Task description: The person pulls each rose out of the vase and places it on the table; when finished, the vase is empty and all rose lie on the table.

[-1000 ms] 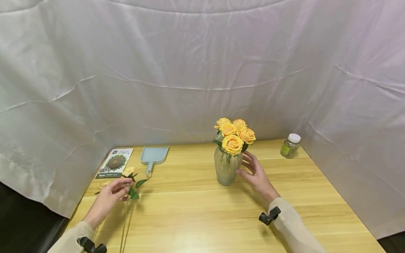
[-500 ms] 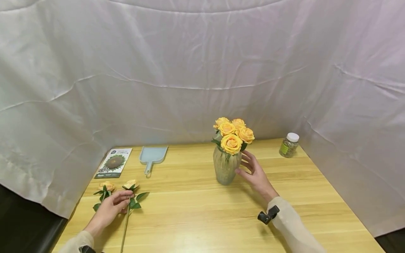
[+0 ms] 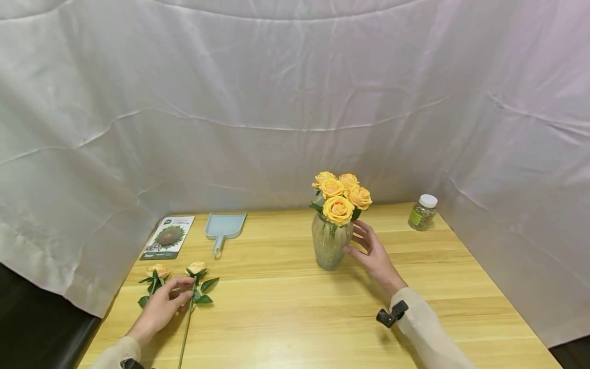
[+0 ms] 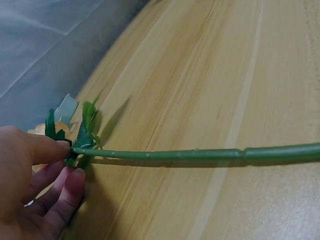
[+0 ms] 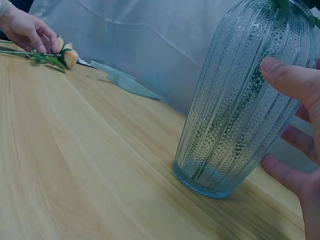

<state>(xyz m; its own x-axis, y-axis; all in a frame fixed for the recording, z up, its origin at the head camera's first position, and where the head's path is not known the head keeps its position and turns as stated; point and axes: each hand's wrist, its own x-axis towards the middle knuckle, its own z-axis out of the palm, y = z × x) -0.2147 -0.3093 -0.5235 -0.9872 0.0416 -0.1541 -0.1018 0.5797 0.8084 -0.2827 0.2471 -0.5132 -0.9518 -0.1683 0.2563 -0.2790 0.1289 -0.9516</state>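
A glass vase [image 3: 328, 251] with vertical ribs stands upright, holding several yellow roses [image 3: 338, 210]. My right hand [image 3: 375, 259] holds its right side with curved fingers; in the right wrist view the thumb [image 5: 287, 77] overlaps the glass. At the left, a single rose [image 3: 197, 268] lies with its long green stem [image 4: 195, 154] running toward the table's front. My left hand [image 3: 163, 305] is beside that stem, fingertips right at it and fingers loosely bent. Another rose [image 3: 158, 271] lies left of the hand, its lower stem hidden behind it.
A sunflower packet [image 3: 168, 237] lies at the table's back left, beside a light blue dustpan [image 3: 224, 226]. At the back right stands a jar [image 3: 421, 215] with a white lid. Grey curtains [image 3: 286, 102] hang behind and along the sides of the wooden table [image 3: 276, 318].
My left hand has lowered the single rose toward the table, and its bloom has shifted slightly right, away from the fingers. My right hand stays at the vase.
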